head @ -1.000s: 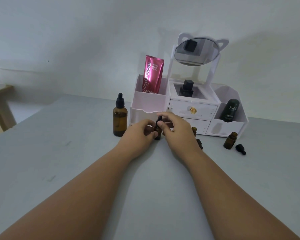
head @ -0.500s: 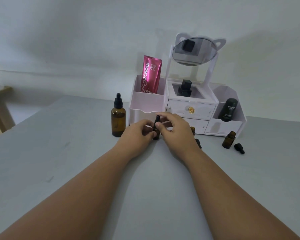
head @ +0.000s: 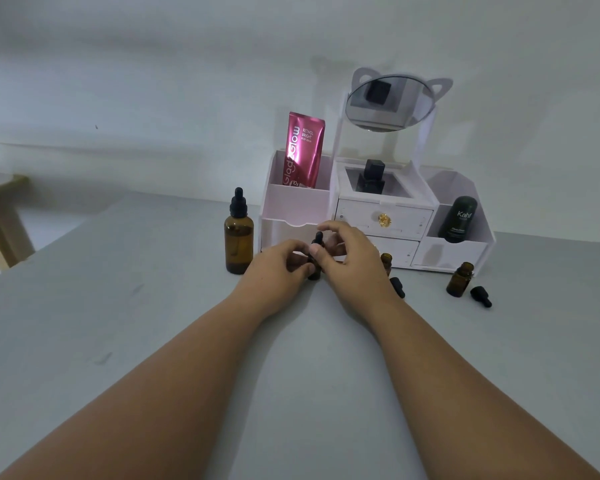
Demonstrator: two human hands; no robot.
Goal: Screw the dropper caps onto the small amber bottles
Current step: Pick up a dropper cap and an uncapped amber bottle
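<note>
A small amber bottle (head: 314, 271) stands on the grey table between my hands. My left hand (head: 278, 268) grips its body. My right hand (head: 347, 258) pinches the black dropper cap (head: 318, 239) that sits on its neck. Behind my right hand a second small amber bottle (head: 386, 260) stands uncapped, with a loose black dropper cap (head: 397, 286) lying by it. Farther right a third small uncapped bottle (head: 460, 279) stands beside another loose dropper cap (head: 480, 296).
A large amber dropper bottle (head: 238, 237) stands left of my hands. Behind them is a white cosmetic organizer (head: 451, 252) with drawers, a mirror, a pink tube (head: 303, 150), a black perfume bottle and a dark Kahf container (head: 458, 220). A wooden table leg (head: 0, 220) shows far left.
My right hand's fingers have shifted around the dropper cap, fingers spreading more. The left hand still holds the bottle in the same place.
</note>
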